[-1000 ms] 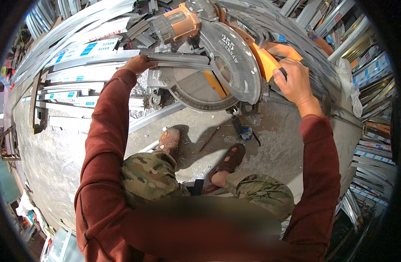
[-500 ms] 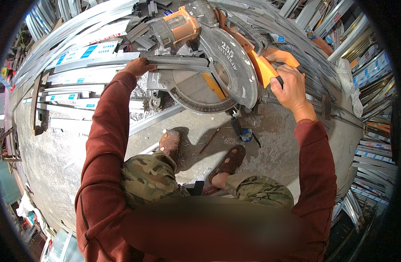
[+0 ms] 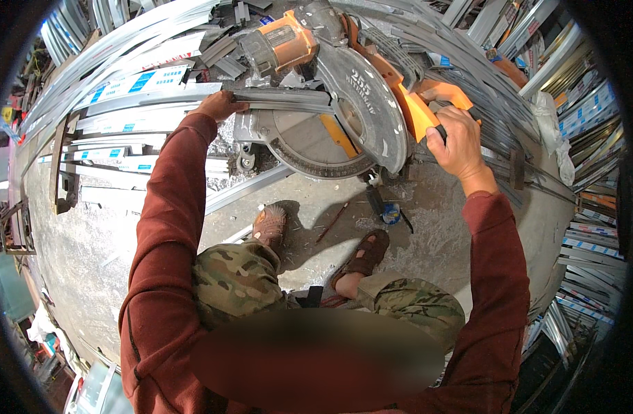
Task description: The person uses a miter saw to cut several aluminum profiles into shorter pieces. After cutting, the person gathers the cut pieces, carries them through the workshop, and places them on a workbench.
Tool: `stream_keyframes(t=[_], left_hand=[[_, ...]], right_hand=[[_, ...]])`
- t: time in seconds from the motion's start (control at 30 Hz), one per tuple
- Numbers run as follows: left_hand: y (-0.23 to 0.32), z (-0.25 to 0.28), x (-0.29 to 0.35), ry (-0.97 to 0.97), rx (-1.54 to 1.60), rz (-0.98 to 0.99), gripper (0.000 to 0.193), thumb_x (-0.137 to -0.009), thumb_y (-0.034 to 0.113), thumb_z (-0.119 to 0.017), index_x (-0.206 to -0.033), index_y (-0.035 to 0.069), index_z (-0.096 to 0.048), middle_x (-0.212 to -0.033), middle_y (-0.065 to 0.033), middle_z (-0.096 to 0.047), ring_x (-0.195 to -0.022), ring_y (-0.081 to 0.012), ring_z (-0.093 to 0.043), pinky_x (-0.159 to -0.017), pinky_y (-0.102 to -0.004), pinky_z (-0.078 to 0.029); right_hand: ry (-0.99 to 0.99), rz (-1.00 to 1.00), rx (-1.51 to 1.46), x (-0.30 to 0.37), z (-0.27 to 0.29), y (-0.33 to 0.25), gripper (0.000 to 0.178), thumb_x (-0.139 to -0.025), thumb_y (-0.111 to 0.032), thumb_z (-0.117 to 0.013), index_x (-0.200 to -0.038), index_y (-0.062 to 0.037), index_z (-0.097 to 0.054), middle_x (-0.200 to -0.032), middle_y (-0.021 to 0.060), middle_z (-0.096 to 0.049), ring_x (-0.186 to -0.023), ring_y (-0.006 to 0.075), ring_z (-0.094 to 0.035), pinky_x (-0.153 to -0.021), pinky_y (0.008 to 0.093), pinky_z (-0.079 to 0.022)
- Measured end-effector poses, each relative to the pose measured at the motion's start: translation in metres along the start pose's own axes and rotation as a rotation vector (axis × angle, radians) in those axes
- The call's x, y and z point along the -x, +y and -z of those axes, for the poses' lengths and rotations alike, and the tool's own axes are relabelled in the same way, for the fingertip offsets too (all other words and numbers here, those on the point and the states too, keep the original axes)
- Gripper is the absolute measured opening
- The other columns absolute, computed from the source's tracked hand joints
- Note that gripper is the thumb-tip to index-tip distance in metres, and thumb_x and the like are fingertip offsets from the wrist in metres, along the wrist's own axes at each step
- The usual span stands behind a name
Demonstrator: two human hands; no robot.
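Observation:
An orange and grey mitre saw [image 3: 368,103] stands on the floor ahead of my feet. My right hand [image 3: 457,135] is closed around its orange handle [image 3: 420,110]. Across the saw's round base [image 3: 299,134] lies a grey metal profile [image 3: 282,99], its right end at the blade guard. My left hand [image 3: 221,105] grips this profile just left of the base, fingers wrapped over it. The guard hides the blade, so I cannot see whether it touches the metal.
Long metal profiles [image 3: 141,83] with blue and white wrapping lie at the left. More profile stock [image 3: 589,241] is piled at the right. Short offcuts [image 3: 223,55] lie behind the saw. A blue tape roll [image 3: 391,213] and a thin brown stick [image 3: 332,222] are on the concrete floor [image 3: 89,276].

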State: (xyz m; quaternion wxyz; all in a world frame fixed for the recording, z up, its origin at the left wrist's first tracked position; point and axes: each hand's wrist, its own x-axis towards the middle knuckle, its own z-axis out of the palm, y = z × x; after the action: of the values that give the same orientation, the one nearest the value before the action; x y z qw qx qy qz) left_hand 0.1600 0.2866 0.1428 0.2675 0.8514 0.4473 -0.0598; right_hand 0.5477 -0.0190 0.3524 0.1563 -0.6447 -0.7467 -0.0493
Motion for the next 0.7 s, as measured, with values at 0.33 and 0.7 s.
stream_keyframes(t=[0.33,0.7], left_hand=[[-0.01,-0.006,-0.005,-0.028,0.023,-0.013,0.057,-0.085,0.059,-0.062,-0.097,0.005,-0.073,-0.093,-0.0204,-0.07,-0.088,-0.0355,-0.067,-0.079,-0.0444,-0.05],[-0.008,-0.006,-0.005,-0.033,0.004,-0.036,0.058,-0.086,0.061,-0.061,-0.099,0.005,-0.071,-0.093,-0.0199,-0.069,-0.088,-0.0362,-0.066,-0.079,-0.0457,-0.049]], right_hand=[[0.003,-0.008,-0.011,0.003,-0.005,0.001,0.028,-0.076,-0.025,-0.062,-0.07,0.0012,-0.055,-0.072,0.017,-0.056,-0.075,0.0368,-0.056,-0.071,0.0442,-0.044],[-0.035,-0.018,0.022,-0.009,0.011,-0.002,0.032,-0.08,-0.029,-0.06,-0.071,0.0013,-0.055,-0.073,0.0187,-0.056,-0.076,0.0388,-0.056,-0.071,0.0462,-0.043]])
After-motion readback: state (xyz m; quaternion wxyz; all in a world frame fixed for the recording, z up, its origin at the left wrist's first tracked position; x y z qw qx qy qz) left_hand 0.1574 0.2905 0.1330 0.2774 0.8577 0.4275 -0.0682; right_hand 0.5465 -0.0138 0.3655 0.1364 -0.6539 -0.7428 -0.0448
